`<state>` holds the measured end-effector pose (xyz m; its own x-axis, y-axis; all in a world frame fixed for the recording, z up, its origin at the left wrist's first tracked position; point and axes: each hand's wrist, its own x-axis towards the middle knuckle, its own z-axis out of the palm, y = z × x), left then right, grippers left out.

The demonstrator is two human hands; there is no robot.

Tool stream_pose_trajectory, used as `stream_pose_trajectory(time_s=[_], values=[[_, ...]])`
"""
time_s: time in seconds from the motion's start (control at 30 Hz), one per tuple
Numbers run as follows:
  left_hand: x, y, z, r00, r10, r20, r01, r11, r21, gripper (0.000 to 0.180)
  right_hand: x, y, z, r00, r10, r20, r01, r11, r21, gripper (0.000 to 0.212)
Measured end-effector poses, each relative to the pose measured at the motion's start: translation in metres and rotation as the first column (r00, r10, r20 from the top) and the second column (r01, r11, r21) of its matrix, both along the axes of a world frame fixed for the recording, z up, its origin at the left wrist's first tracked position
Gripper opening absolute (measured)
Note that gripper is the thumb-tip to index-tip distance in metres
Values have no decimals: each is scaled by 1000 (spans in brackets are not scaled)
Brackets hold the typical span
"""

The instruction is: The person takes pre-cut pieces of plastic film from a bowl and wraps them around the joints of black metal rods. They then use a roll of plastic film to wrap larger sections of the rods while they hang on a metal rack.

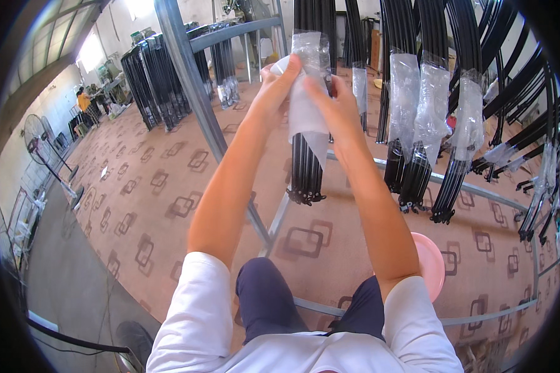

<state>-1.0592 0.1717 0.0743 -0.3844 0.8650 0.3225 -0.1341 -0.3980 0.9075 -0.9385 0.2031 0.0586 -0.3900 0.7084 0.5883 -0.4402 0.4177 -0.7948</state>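
In front of me hangs a bundle of long black strips, with small dark fittings at its lower ends. Clear plastic film covers it higher up. Around its middle goes a thin white sheet, whose pointed corner hangs down at the right. My left hand grips the sheet at the left side, thumb on the front and fingers curled behind. On the right side my right hand holds the sheet against the bundle, its fingers partly hidden and slightly blurred.
More film-wrapped black bundles hang close on the right. A grey metal frame rises at my left, with a lower bar across the floor. A pink basin stands by my right elbow. Farther left are a fan, other bundles and a person.
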Motion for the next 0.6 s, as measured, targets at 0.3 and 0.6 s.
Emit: stream_pose_trajectory(time_s=[0.3,0.6], values=[[26,-5,-57,822,-430,374,319,891,324,40,18,-6,3,974,218,-64,-224,969,-104,46],[-12,-18,-44,661,705,-255,-555,689,466,47,4,6,-23,868,415,-273,-428,904,10,61]])
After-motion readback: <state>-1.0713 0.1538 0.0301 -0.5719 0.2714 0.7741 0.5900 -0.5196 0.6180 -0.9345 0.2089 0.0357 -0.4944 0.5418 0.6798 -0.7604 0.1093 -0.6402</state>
